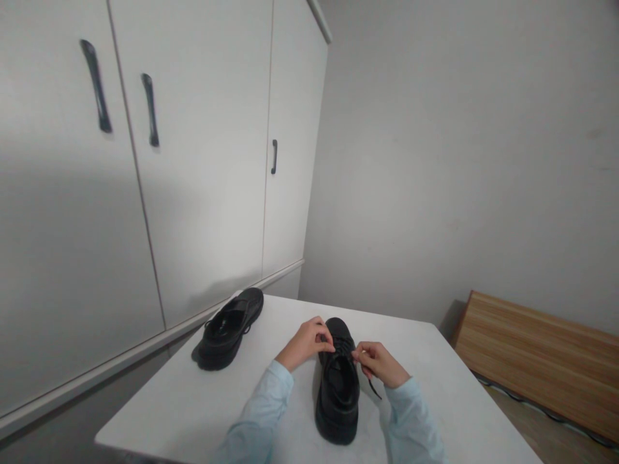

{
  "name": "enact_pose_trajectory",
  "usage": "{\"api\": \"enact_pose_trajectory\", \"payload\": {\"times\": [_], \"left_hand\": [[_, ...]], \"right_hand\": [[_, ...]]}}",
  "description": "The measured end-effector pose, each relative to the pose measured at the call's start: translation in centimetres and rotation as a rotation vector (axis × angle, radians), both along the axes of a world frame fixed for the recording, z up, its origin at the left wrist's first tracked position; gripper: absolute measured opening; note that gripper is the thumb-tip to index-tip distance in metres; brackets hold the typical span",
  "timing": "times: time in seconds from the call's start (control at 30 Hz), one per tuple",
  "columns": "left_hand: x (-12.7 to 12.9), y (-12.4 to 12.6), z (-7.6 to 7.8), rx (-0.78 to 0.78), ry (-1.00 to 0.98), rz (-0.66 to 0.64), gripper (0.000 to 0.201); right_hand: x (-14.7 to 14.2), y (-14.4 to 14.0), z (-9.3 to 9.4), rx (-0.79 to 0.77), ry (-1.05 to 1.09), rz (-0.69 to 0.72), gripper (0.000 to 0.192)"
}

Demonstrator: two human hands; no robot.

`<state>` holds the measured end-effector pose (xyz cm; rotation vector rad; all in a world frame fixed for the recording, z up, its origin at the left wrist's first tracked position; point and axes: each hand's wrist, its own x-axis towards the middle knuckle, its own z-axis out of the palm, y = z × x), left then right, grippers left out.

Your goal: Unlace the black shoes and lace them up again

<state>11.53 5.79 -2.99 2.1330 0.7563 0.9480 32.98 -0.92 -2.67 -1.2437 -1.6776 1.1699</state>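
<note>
Both hands pinch laces on the near black shoe (337,386): left hand (309,343), right hand (380,362)

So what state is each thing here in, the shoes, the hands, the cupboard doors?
Near shoe: upright on the white table, toe pointing away, laces being handled.
Far shoe: upright, untouched, laces look loose.
Left hand: fingers pinched on a lace.
Right hand: fingers pinched on a lace.
Cupboard doors: shut.
</note>
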Motion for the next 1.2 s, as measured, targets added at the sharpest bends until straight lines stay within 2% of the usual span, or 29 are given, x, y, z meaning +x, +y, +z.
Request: {"api": "enact_pose_trajectory", "payload": {"times": [0.17, 0.3, 0.5, 0.73, 1.0, 1.13, 1.2], "left_hand": [[0.0, 0.1, -0.1, 0.004, -0.02, -0.017, 0.017], [-0.1, -0.1, 0.2, 0.068, -0.01, 0.024, 0.018], [-0.1, -0.3, 0.3, 0.186, 0.065, 0.088, 0.019], [-0.1, -0.3, 0.6, 0.216, 0.185, 0.152, 0.02], [-0.6, -0.5, 1.3, 0.15, 0.211, -0.031, 0.015], [-0.9, -1.2, 2.1, 0.163, 0.264, -0.08, 0.005], [-0.9, -1.8, 2.3, 0.191, 0.272, -0.105, 0.014]], "right_hand": [[-0.2, -0.9, 1.4, -0.09, 0.054, 0.128, 0.038], [-0.7, -1.3, 1.9, -0.086, 0.092, 0.156, 0.038], [-1.7, -0.7, 1.1, 0.046, 0.124, 0.05, 0.041], [-2.6, 0.1, 0.4, 0.031, 0.223, -0.136, 0.045], [-2.0, 0.9, -0.8, -0.053, 0.324, -0.164, 0.039], [-2.0, 0.9, -1.0, -0.06, 0.374, -0.142, 0.041], [-2.1, 0.9, -0.9, -0.055, 0.4, -0.131, 0.041]]}}
